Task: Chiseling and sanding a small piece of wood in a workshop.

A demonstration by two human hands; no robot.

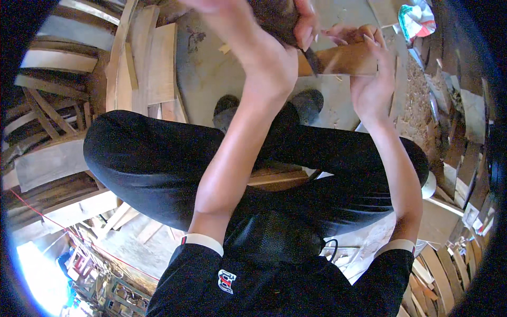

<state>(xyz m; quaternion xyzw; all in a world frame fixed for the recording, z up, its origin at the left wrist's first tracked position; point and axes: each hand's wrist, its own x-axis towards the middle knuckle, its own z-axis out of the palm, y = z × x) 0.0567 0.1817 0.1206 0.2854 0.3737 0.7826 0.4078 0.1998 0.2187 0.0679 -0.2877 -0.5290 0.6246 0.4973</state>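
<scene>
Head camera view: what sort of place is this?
Probably a woodworking shop: flat planks lie at upper left, what looks like sawdust gathers on the right, and the right hand holds a wooden-looking piece.

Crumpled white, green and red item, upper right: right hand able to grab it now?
Probably not right away: the right hand is closed on the brown wooden piece and would likely have to let go first. Nothing visible blocks the gap to the crumpled item, though depth is hard to judge.
</scene>
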